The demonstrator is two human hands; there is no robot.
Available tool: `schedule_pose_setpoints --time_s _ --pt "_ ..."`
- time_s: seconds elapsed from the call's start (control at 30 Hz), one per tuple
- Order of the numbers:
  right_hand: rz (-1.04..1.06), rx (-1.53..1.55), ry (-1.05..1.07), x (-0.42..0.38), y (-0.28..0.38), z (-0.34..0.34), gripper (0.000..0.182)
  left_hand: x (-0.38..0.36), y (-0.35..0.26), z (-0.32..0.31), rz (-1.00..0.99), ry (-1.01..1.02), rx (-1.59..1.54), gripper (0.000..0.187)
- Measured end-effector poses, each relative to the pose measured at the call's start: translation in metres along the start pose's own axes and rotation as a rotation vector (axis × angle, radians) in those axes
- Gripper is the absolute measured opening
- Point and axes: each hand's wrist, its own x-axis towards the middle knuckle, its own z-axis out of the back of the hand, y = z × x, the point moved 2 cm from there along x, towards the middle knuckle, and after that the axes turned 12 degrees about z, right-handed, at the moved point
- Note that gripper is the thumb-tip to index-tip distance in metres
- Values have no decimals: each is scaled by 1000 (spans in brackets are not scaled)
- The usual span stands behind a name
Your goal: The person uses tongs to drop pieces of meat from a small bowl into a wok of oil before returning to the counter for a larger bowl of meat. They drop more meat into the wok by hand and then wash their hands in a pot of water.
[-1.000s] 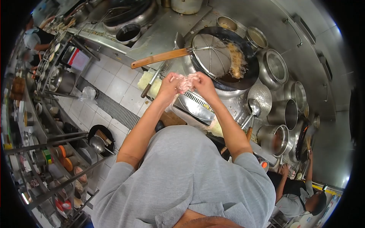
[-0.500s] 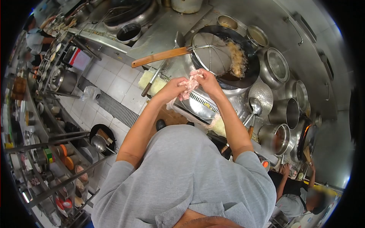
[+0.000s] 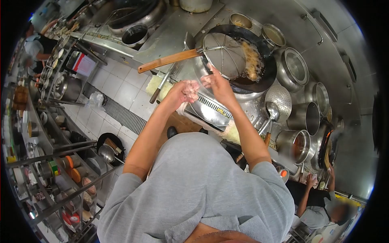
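My left hand (image 3: 175, 96) is closed round a clump of pale pink raw meat (image 3: 190, 90), which shows at its fingertips. Slightly higher, my right hand (image 3: 222, 90) has its index finger raised and a smaller pink meat piece (image 3: 206, 81) at its curled fingers. A gap separates the two hands. Just beyond them sits a black wok (image 3: 268, 48), where food (image 3: 252, 69) fries in bubbling oil. A round mesh strainer (image 3: 222, 56) with a wooden handle (image 3: 168, 61) lies across the wok's left side.
Right of the wok are a perforated skimmer (image 3: 278, 98), a metal ladle (image 3: 272, 111) and several steel pots (image 3: 303, 117). Another person (image 3: 320, 212) works at the lower right beside a flame. Shelves (image 3: 60, 152) line the left, past the tiled floor (image 3: 121, 87).
The pink meat stretched between my hands has come apart into two portions. My left hand has moved slightly left, and my right index finger has lifted. The food keeps bubbling.
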Motion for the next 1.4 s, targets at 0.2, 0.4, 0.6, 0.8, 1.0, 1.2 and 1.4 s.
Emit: schedule_pose_setpoints --time_s 0.2,0.4,0.6,0.8,1.0,1.2,1.4 --pt "119 -497 197 3 27 -33 65 13 15 -7 64 -109 150 28" --pt "108 -208 180 8 12 -16 47 -1 7 -8 22 -126 7 22" --pt "-68 -40 215 3 -39 -12 27 -3 -5 -13 -24 -98 300 28" --pt "-348 645 -184 13 -7 60 13 -7 -12 5 -69 -270 206 30" --pt "-311 465 -567 30 -43 196 22 -23 6 34 -88 -243 27 26" --pt "-466 646 -542 75 -137 272 9 -52 41 64 -73 -410 -119 27" --pt "-394 278 -259 147 -180 268 5 -95 62 80 -135 -493 -277 29"
